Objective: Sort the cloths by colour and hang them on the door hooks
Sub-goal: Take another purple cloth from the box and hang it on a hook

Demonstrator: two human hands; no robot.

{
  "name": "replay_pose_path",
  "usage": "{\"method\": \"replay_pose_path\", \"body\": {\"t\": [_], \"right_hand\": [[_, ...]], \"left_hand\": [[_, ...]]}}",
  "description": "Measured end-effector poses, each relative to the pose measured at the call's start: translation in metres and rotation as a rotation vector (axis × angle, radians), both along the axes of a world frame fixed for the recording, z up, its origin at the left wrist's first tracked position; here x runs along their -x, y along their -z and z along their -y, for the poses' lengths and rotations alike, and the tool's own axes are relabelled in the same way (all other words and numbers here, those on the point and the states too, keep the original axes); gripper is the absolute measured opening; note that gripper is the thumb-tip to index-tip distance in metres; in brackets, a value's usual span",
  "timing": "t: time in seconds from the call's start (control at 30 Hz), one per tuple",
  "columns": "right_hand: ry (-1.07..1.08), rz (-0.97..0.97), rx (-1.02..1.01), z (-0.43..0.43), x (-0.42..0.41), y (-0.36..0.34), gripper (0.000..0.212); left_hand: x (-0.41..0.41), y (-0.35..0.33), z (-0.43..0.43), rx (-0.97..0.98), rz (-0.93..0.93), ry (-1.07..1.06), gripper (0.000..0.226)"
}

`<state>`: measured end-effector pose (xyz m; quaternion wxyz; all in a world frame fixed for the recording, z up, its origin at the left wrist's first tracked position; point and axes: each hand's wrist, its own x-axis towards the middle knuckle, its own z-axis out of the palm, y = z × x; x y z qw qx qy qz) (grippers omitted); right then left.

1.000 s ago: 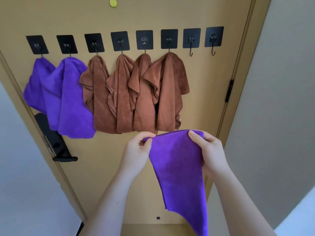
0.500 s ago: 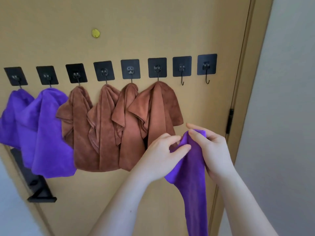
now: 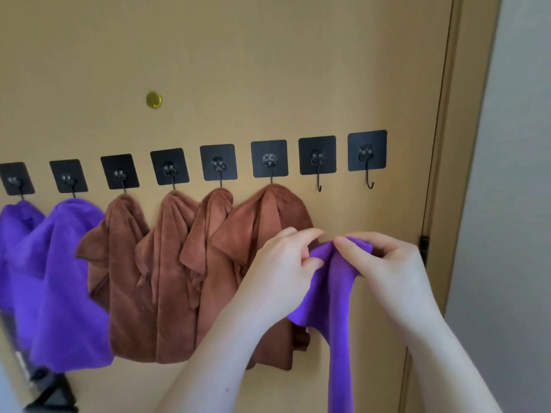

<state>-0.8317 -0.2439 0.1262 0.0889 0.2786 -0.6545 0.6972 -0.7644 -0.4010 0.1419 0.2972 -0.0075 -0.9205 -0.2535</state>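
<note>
Both hands, left hand (image 3: 286,263) and right hand (image 3: 384,260), are pinching the purple cloth (image 3: 337,293) at centre right, bunching its top edge. They are likely readying it for the empty hook (image 3: 319,181) just above.

Leftmost purple fabric cloth (image 3: 15,234): cut off at frame's left edge. Hand-held purple cloth (image 3: 340,323): lower end runs off btm edge. Black door handle (image 3: 50,394), lower left: blurred, partly out of frame.
</note>
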Motion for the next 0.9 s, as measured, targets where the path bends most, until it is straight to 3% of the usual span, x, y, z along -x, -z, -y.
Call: {"method": "replay_pose_path", "body": {"t": [0.23, 0.4, 0.63, 0.77, 0.9], "right_hand": [[-0.034, 0.088, 0.104, 0.006, 0.01, -0.031, 0.005], [0.002, 0.079, 0.05, 0.005, 0.017, -0.049, 0.004], [0.03, 0.101, -0.014, 0.007, 0.027, -0.06, 0.01], [0.038, 0.102, 0.05, 0.011, 0.035, -0.065, 0.008], [0.113, 0.061, 0.091, 0.026, 0.049, -0.067, 0.013]], "left_hand": [[0.027, -0.016, 0.011, -0.514, 0.078, 0.312, 0.03], [0.041, -0.031, 0.023, -0.543, 0.105, 0.431, 0.025], [0.05, -0.051, 0.037, -0.501, 0.176, 0.394, 0.015], [0.062, -0.058, 0.044, -0.535, -0.024, 0.294, 0.003], [0.076, -0.061, 0.047, -0.349, -0.167, 0.15, 0.012]]}}
